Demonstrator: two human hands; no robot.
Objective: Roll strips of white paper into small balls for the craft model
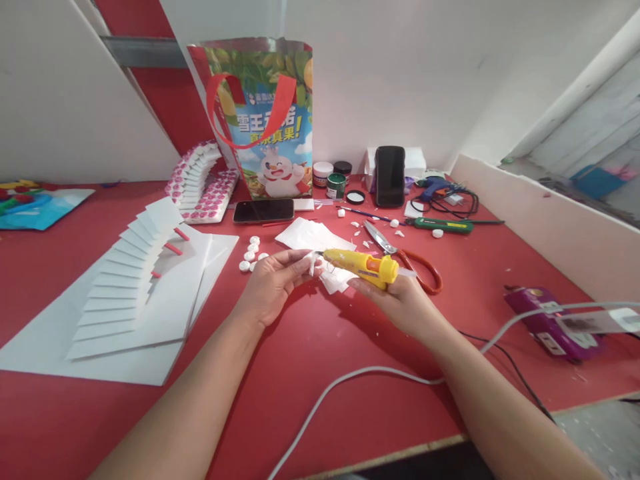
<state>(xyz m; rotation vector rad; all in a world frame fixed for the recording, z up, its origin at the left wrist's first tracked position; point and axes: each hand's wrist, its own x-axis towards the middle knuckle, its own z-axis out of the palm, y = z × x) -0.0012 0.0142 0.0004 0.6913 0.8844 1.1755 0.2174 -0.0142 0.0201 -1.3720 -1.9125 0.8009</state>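
Observation:
My right hand (395, 297) is wrapped round a yellow glue gun (363, 263) whose nozzle points left. My left hand (280, 277) pinches a small white piece (313, 263) at the nozzle's tip. Behind and below the hands lie white paper sheets (315, 235). Several small white round pieces (249, 256) rest just beyond my left hand. Scissors with orange handles (424, 270) lie open to the right of the glue gun.
At the left, a fanned white stair-like model (117, 287) stands on white boards. A printed bag (273, 147), a flat phone (264, 211), an upright phone (390, 177) and paint jars (336, 185) are at the back. A purple power strip (553, 323) and cables lie right.

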